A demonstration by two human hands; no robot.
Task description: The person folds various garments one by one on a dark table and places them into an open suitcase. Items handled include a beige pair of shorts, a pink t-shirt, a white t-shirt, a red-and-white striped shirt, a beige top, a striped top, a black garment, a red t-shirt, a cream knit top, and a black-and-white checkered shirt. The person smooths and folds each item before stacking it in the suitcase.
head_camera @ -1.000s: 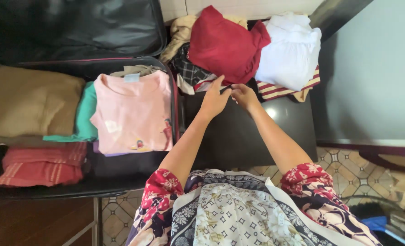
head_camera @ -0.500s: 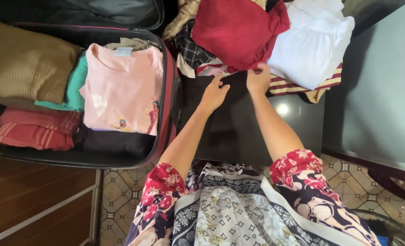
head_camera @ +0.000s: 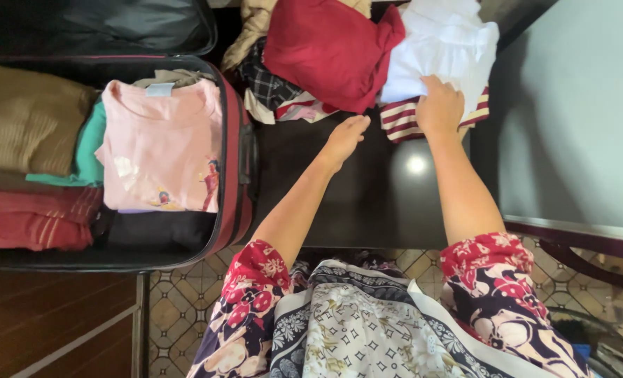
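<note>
Dark glossy desk (head_camera: 367, 203) over patterned floor tiles, wooden boards at far left. On the left an open suitcase (head_camera: 234, 182) with a red rim held folded clothes in neat stacks: tan knit (head_camera: 24, 115) at the back left, red striped cloth (head_camera: 35, 217) in front of it, a teal piece (head_camera: 87, 150) tucked beside a pink T-shirt (head_camera: 161, 150) with a small print, and a black garment (head_camera: 161, 231) under the shirt's lower edge. Suitcase looked largely filled.

Centre: loose heap at the desk's far edge, with a checked piece (head_camera: 262, 80) and a dark red garment (head_camera: 325, 49) on top. Left hand (head_camera: 346, 136) was open, fingers extended and flat, hovering just short of the heap and holding nothing.

Right: the right hand (head_camera: 437, 105) rested palm-down on a white folded garment (head_camera: 444, 42) lying over a red-and-cream striped cloth (head_camera: 402, 119); fingers curled at the white edge, firm grip not certain.

Judged step: picking the next piece off the heap. Drawing it out would need the white garment lifted clear of the striped cloth without dragging it along.
</note>
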